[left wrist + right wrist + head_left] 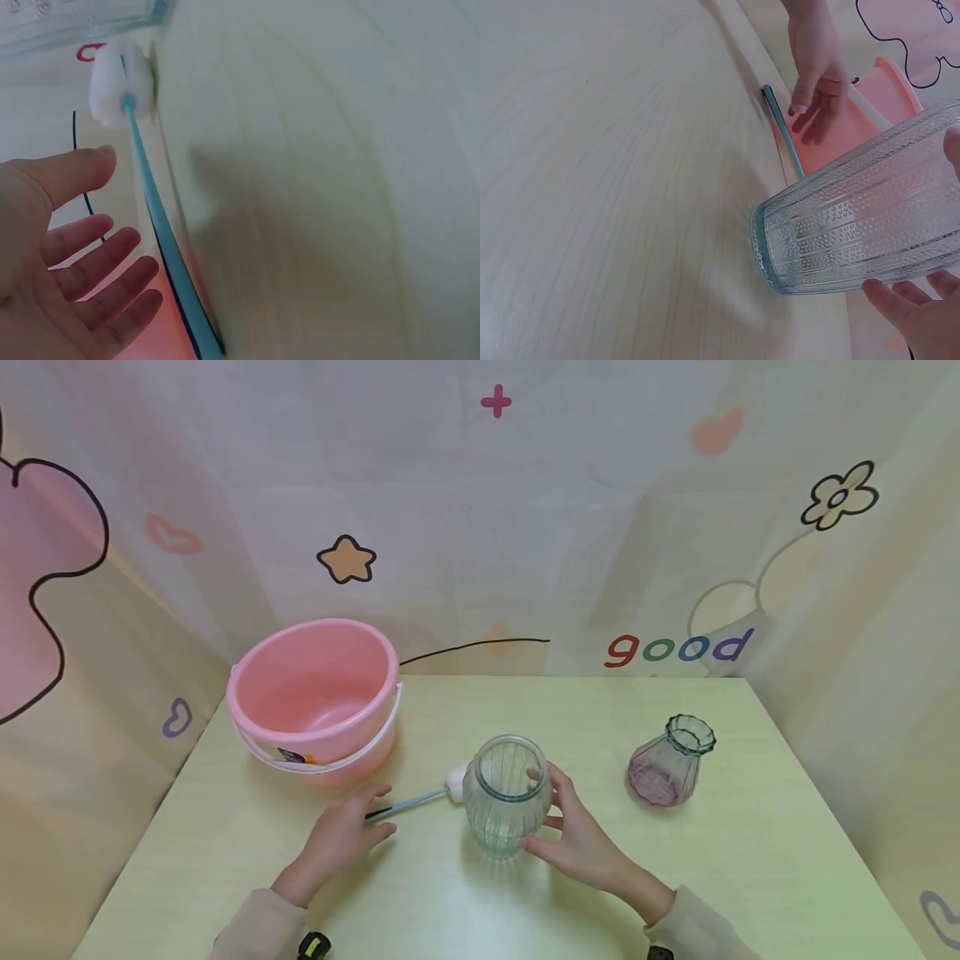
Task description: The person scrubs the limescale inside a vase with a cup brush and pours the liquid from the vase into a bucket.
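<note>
Left hand (341,837): fingers spread loosely, nothing held, just beside near-left end of brush (408,802). Right hand (588,852): fingers and thumb curved round right side of glass jar (504,822), mid-counter (450,910). Best keep hold even, light; glass probably slippery. Brush better pinched by handle than by white head (455,783). Bucket (322,664) far left, vase (663,768) right: worth steering jar clear of both.

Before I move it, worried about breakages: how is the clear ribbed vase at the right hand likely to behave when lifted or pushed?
The ribbed vase is see-through and glass-like, so it's probably stiff and fragile. Its raised ribs may help against slipping. Its belly bulges wider than its base, so a sideways push could tip it.
</note>
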The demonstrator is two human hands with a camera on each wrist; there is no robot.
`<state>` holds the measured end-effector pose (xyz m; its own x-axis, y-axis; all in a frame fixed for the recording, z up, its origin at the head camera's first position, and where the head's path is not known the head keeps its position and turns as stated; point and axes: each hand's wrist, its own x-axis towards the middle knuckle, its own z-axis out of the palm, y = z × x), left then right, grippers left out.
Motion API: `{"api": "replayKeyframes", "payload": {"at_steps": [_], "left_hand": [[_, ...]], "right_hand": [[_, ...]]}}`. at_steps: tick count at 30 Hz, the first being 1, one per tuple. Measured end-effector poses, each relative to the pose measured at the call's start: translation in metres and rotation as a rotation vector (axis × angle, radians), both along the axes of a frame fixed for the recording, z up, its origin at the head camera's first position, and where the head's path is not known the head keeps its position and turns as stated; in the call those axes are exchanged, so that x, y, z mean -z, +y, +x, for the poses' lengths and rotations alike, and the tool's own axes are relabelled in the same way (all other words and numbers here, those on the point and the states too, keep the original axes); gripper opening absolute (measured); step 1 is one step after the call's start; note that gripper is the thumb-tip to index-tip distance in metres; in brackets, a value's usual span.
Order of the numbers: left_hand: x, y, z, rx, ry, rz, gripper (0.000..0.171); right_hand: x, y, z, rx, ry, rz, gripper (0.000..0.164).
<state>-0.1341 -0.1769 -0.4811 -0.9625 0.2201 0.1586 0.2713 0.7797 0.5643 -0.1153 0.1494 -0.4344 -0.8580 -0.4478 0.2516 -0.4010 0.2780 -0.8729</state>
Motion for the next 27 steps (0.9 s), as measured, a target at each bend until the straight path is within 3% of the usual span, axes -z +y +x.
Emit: {"api": "replayKeyframes", "payload": {"at_steps": [2, 10, 14, 21, 27], "left_hand": [[0.004, -0.006, 0.0, -0.013, 0.0, -0.036, 0.049], [0.008, -0.025, 0.002, -0.026, -0.008, -0.147, 0.041], [0.009, -0.031, 0.003, -0.048, -0.021, -0.187, 0.037], [0.008, -0.033, 0.003, -0.066, -0.043, -0.203, 0.025], [0.008, -0.031, 0.002, -0.073, -0.054, -0.217, 0.018]], "right_hand": [[-0.01, -0.002, 0.003, -0.002, 0.002, -0.003, 0.088], [-0.013, -0.003, 0.003, -0.01, -0.026, -0.007, 0.088], [-0.007, -0.001, 0.002, -0.005, -0.023, -0.017, 0.089], [0.021, 0.005, -0.007, 0.026, -0.032, -0.009, 0.092], [0.024, 0.006, -0.008, 0.026, -0.03, -0.001, 0.093]]}}
